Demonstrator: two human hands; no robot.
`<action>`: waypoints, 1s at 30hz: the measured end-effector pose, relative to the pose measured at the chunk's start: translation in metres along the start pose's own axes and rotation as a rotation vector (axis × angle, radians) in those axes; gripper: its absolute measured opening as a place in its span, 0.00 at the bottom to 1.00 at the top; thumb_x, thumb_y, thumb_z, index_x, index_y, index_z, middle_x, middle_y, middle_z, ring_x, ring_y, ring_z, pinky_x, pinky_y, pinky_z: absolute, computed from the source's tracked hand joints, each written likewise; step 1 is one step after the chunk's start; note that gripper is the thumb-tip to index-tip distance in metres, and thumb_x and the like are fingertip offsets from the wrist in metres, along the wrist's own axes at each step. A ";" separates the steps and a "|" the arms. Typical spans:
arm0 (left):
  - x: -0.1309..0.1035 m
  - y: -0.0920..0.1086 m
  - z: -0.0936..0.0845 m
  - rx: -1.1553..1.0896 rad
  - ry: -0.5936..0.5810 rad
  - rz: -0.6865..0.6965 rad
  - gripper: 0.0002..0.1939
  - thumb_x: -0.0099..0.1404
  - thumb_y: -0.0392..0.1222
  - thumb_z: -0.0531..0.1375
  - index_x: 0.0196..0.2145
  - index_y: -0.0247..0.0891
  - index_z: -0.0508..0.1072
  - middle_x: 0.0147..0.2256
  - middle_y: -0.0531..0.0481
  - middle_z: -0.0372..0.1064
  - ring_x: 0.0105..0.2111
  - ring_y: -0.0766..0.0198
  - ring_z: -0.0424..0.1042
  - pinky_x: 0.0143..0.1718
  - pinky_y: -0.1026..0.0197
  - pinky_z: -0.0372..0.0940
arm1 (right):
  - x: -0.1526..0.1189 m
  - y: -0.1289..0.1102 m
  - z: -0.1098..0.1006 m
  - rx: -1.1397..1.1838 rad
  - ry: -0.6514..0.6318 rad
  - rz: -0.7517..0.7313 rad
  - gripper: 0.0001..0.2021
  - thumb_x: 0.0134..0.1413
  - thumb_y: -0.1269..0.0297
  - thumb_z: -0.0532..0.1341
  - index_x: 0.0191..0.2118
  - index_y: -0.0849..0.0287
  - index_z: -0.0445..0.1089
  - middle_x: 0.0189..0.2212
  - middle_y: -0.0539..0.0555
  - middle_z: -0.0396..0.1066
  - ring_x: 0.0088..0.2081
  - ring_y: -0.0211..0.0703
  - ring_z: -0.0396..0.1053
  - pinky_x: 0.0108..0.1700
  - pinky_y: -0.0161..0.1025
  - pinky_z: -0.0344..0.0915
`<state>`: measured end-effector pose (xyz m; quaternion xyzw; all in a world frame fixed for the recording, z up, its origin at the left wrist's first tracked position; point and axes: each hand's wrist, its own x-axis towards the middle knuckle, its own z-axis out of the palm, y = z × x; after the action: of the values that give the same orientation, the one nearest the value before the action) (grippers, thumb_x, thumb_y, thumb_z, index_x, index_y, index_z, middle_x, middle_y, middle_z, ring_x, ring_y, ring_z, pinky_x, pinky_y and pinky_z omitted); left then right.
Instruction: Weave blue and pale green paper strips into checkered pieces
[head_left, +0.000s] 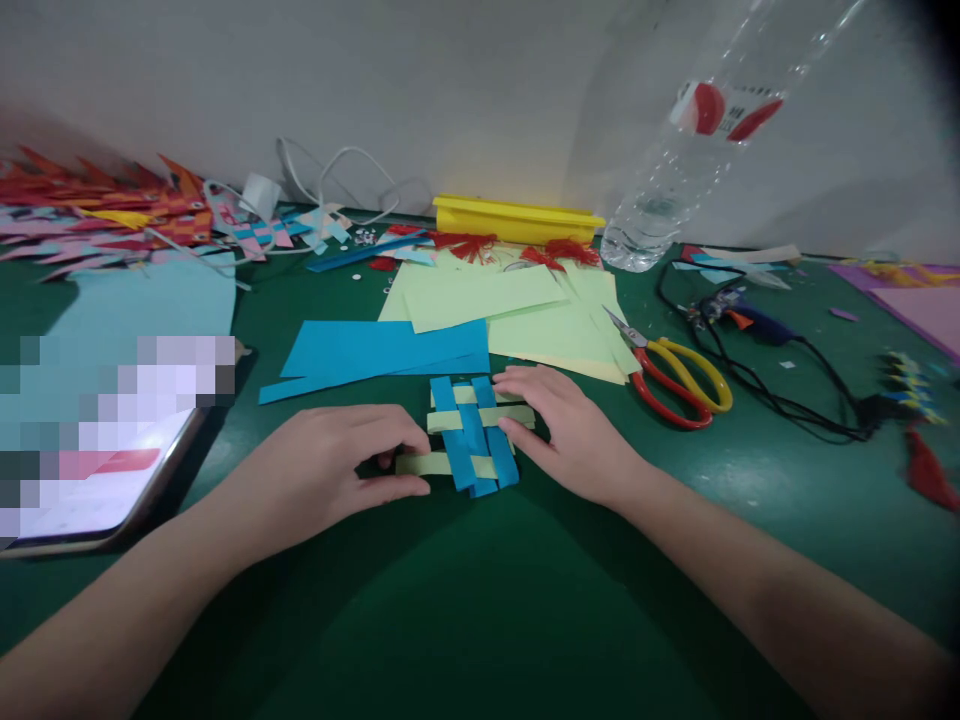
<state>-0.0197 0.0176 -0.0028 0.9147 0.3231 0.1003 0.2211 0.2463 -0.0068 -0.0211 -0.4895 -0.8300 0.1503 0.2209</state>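
A small woven mat of blue and pale green paper strips [472,437] lies flat on the green table in front of me. My left hand [367,455] is at its left side, thumb and index finger apart. A pale green strip [420,463] juts out leftward into that gap; its contact with the fingers is unclear. On the mat's right edge rests my right hand [562,425], thumb on the strip ends and fingers at the upper corner, holding it. The right ends of some strips are hidden beneath this hand.
Behind the mat lie blue paper pieces [375,347] and pale green sheets [555,335]. Scissors with red and yellow handles [675,380] are at right, near black cables [727,350]. A phone [150,470] stands at left. A clear bottle [675,190] is by the wall.
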 end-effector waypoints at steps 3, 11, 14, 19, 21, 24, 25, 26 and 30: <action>0.000 0.001 0.003 0.039 0.021 0.024 0.09 0.64 0.49 0.58 0.37 0.41 0.70 0.34 0.52 0.70 0.29 0.67 0.67 0.28 0.66 0.59 | -0.001 0.001 0.001 0.006 0.022 -0.021 0.15 0.61 0.61 0.54 0.52 0.57 0.63 0.52 0.55 0.67 0.57 0.46 0.60 0.59 0.51 0.58; 0.002 0.006 0.010 0.099 0.065 0.144 0.07 0.67 0.45 0.56 0.37 0.40 0.67 0.37 0.51 0.69 0.33 0.65 0.69 0.31 0.64 0.59 | 0.000 0.001 0.002 0.032 0.057 -0.051 0.12 0.61 0.62 0.54 0.49 0.56 0.65 0.47 0.54 0.70 0.52 0.47 0.64 0.55 0.51 0.60; 0.001 0.007 0.011 0.091 0.071 0.148 0.08 0.67 0.46 0.56 0.38 0.40 0.67 0.36 0.51 0.69 0.32 0.66 0.68 0.29 0.65 0.58 | 0.000 0.001 0.001 0.039 0.054 -0.049 0.11 0.61 0.62 0.54 0.48 0.56 0.65 0.47 0.54 0.70 0.52 0.46 0.64 0.55 0.50 0.60; 0.002 0.009 0.013 0.053 0.092 0.151 0.08 0.67 0.46 0.56 0.36 0.38 0.67 0.36 0.50 0.69 0.32 0.66 0.68 0.31 0.65 0.60 | 0.000 0.001 0.001 0.045 0.055 -0.060 0.11 0.61 0.62 0.54 0.47 0.56 0.66 0.46 0.54 0.70 0.51 0.46 0.64 0.54 0.50 0.60; 0.004 0.010 0.013 0.024 0.076 0.183 0.07 0.66 0.44 0.56 0.37 0.38 0.68 0.39 0.49 0.68 0.35 0.66 0.69 0.34 0.65 0.62 | 0.000 0.001 0.001 0.043 0.057 -0.066 0.11 0.61 0.62 0.54 0.47 0.56 0.66 0.46 0.54 0.70 0.51 0.46 0.64 0.54 0.50 0.60; 0.005 0.011 0.012 0.000 0.064 0.192 0.06 0.66 0.42 0.57 0.40 0.41 0.69 0.43 0.49 0.67 0.37 0.65 0.70 0.36 0.64 0.63 | 0.000 0.001 0.000 0.045 0.046 -0.063 0.11 0.61 0.62 0.54 0.47 0.56 0.66 0.46 0.54 0.70 0.51 0.46 0.64 0.54 0.49 0.60; 0.004 0.012 0.012 -0.011 0.060 0.184 0.07 0.66 0.42 0.57 0.41 0.41 0.70 0.44 0.48 0.66 0.38 0.65 0.70 0.37 0.64 0.64 | 0.000 0.001 0.000 0.044 0.044 -0.062 0.11 0.61 0.62 0.54 0.47 0.57 0.66 0.46 0.54 0.70 0.51 0.46 0.64 0.54 0.49 0.60; 0.004 0.012 0.011 -0.027 0.054 0.174 0.07 0.65 0.42 0.58 0.41 0.41 0.70 0.44 0.47 0.66 0.38 0.65 0.70 0.37 0.64 0.65 | 0.000 0.001 0.000 0.043 0.041 -0.061 0.11 0.61 0.62 0.54 0.47 0.57 0.66 0.46 0.54 0.70 0.51 0.46 0.64 0.55 0.49 0.60; 0.004 0.016 0.008 -0.154 0.047 0.131 0.10 0.63 0.43 0.60 0.43 0.42 0.71 0.46 0.46 0.65 0.41 0.62 0.69 0.38 0.63 0.67 | 0.001 0.001 0.000 0.050 0.042 -0.067 0.11 0.61 0.63 0.54 0.47 0.57 0.66 0.46 0.55 0.70 0.51 0.46 0.64 0.54 0.49 0.60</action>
<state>-0.0059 0.0063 -0.0025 0.9115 0.2588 0.1605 0.2763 0.2472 -0.0057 -0.0210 -0.4588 -0.8372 0.1531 0.2552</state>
